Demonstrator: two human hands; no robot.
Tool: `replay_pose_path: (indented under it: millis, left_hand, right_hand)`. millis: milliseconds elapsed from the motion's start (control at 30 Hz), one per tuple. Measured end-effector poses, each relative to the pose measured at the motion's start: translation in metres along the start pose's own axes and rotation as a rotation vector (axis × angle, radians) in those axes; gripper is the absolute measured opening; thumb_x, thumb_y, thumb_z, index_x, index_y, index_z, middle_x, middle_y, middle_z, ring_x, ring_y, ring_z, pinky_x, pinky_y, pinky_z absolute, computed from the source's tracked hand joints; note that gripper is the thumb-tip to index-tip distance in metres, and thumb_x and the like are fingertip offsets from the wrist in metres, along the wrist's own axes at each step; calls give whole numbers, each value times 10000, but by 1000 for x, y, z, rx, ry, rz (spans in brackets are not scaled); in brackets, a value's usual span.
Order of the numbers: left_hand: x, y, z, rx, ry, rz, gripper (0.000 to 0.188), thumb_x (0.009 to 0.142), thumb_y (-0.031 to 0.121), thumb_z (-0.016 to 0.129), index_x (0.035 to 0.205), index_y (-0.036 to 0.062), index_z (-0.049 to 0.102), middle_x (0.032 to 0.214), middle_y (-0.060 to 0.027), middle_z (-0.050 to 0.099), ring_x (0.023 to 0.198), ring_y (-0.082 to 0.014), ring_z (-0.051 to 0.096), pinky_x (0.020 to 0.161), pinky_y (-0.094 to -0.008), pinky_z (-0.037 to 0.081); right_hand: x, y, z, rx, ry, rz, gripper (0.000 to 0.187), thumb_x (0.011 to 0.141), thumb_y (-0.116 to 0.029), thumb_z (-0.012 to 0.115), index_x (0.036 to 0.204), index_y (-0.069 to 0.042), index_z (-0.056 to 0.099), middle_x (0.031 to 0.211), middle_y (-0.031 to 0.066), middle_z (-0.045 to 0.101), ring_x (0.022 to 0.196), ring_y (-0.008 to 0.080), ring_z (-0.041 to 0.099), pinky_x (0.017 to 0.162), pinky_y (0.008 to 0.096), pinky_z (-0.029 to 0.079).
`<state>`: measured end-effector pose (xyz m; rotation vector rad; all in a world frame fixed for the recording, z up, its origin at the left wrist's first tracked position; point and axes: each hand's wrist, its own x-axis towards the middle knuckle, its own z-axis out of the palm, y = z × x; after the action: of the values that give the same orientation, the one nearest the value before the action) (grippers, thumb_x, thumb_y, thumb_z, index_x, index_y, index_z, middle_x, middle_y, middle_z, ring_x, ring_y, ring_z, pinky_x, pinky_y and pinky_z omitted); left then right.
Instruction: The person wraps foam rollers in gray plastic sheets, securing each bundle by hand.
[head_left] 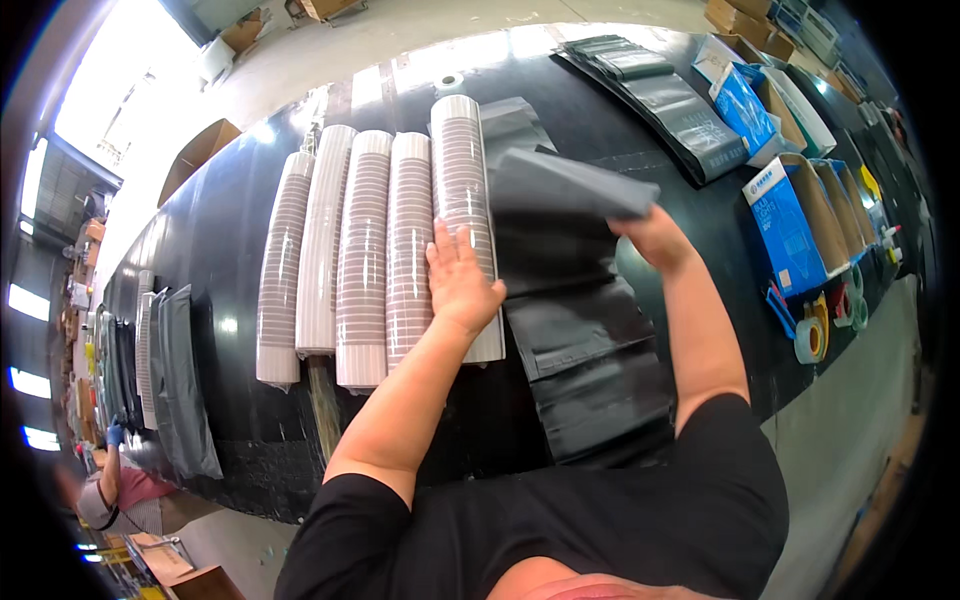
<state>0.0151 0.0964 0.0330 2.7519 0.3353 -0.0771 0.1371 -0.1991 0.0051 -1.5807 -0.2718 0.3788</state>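
Several long sleeves of stacked, brown-striped white paper cups, wrapped in clear film, lie side by side in the middle of a black table. My left hand rests flat on the rightmost sleeve, fingers spread, with its edge by the neighbouring sleeve. To the right, my right hand is closed on the edge of a dark grey plastic bag, which is lifted and folded over. Beneath it, more black plastic bags lie flat on the table. The thumb side of my right hand is partly hidden by the bag.
Blue-and-white cardboard boxes stand at the right, with tape rolls beside them. A pile of black bags lies at the far right. At the left are a filled grey bag and a co-worker by the table.
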Motion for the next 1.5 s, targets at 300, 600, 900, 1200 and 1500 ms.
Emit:
replay_pose_path:
  millis: [300,600,900,1200,1500]
  left_hand:
    - [-35,-12,8,57,-60,25,1012,773,389,724,1511,-12,159,1584,-281,85,1456,-447,143,1187,-479,215]
    - [-87,-13,33,188,0,51,1092,742,468,751,1537,18,152,1592,-234,119,1446,-447,180,1165,-482,267]
    - [-93,-49,-27,-445,-64,72,1036,631,205,773,1474,-72,239,1471,-299,326,1327,-375,423,1097,-402,375]
    - [-185,-19,-46,-1591,-336,119,931,715,77,661,1499,-9,167,1401,-159,422,1301,-237,423,1100,-348,347]
    - [-248,-18,66,-1251,-313,548,1179,693,255,809,1507,-78,25,1531,-241,205,1440,-322,227,1184,-399,195]
  right_hand:
    - [-189,-64,7,-1133,-124,-35,321,777,68,546,1025,-46,714,1067,155,701,1041,324,648,932,391,501]
    - [-185,-37,115,-1306,-515,-138,911,776,-484,727,1519,-149,320,1608,128,220,1491,316,166,1170,577,171]
    - [-249,-35,37,-395,-421,503,361,862,-405,683,958,-60,736,951,67,730,1019,195,656,973,386,460]
    - [-275,-14,132,-1529,-521,90,1049,751,-688,661,1555,-167,235,1626,141,141,1505,329,102,1191,540,142]
    - [-276,2,116,608,274,385,868,871,-570,615,1517,-87,292,1433,188,473,1240,300,536,1026,457,433]
